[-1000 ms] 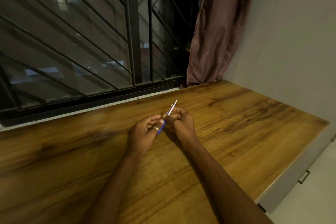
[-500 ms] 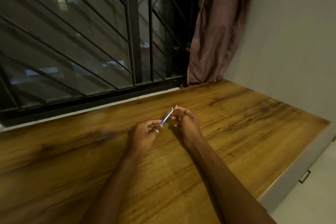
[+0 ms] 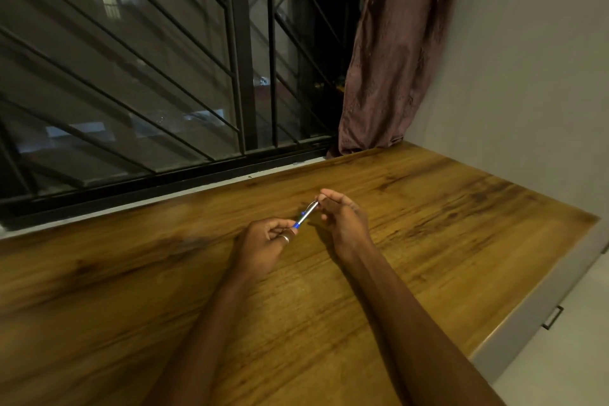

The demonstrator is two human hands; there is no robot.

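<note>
Grips pinch the pen (image 3: 306, 212): left hand (image 3: 263, 242) its blue end, right hand (image 3: 342, 217) its silver end.

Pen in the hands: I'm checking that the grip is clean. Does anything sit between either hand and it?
Nothing visible does. The left hand pinches the blue end of the pen, and the right hand pinches its silver end, bare fingers directly on it.

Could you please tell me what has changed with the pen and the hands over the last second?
The right hand slid along the pen from its middle to its silver end, which no longer sticks out past the fingers, so more barrel shows between the hands. The left hand still pinches the blue end; the table is unchanged.
</note>
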